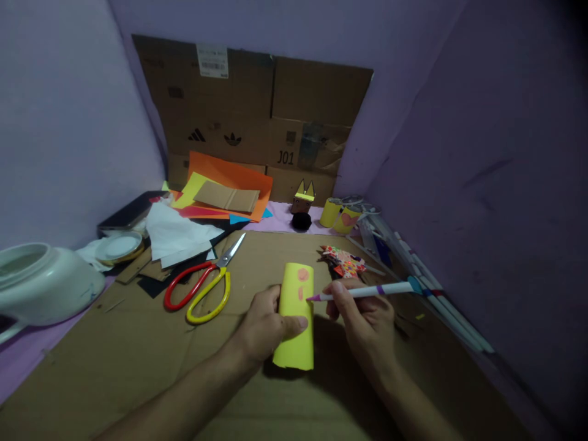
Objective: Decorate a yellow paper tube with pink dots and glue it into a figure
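A yellow paper tube (289, 349) is held upright in front of me, with a pinkish round mark and a short mark below it on its face. My left hand (264, 327) grips it from the left, the thumb lying across its front. In my right hand (365, 315) is a white marker (390, 288) with purple bands, held between thumb and fingers. Its purple tip points left and meets or nearly meets the tube's right side, just under the short mark. Red-and-yellow-handled scissors (223, 262) lie open to the left of the tube.
Colored paper sheets (252, 177) and white paper (177, 236) lie at the back left, near a white pot (50, 285). Patterned scraps (345, 262), yellow rolls (329, 213) and a small eared box (302, 202) stand or lie behind; white tubes (441, 297) run along the right.
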The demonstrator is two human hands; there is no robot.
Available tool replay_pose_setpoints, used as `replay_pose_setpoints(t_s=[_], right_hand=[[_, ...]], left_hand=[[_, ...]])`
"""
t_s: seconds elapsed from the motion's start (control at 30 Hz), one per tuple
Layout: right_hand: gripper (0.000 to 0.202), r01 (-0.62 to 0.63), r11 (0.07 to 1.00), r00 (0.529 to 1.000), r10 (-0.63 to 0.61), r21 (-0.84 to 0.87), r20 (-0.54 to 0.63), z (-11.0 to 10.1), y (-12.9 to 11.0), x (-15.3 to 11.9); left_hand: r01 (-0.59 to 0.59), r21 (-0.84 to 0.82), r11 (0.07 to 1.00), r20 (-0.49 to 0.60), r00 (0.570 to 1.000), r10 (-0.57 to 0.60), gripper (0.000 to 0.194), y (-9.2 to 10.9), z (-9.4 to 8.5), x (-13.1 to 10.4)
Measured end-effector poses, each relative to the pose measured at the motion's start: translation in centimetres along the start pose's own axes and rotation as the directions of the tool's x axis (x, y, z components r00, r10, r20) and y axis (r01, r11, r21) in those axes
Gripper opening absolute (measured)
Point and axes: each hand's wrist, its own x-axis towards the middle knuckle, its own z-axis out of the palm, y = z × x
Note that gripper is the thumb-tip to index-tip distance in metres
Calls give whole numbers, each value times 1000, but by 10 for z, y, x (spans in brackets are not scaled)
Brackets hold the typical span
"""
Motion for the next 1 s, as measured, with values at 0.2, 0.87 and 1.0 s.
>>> replay_pose_setpoints(t_s=[0.2,0.87,1.0], right_hand=[[30,-39,996,998,42,75,-50,-2,2,0],[26,32,999,999,-32,9,41,1,1,-4],[28,20,1000,999,-20,11,39,1,2,-3]], left_hand=[[2,-7,1000,15,1000,-2,45,-1,-1,-2],[-14,1,1000,20,1000,14,42,-2,-2,1],[-27,10,1000,30,999,27,43,-3,-3,0]])
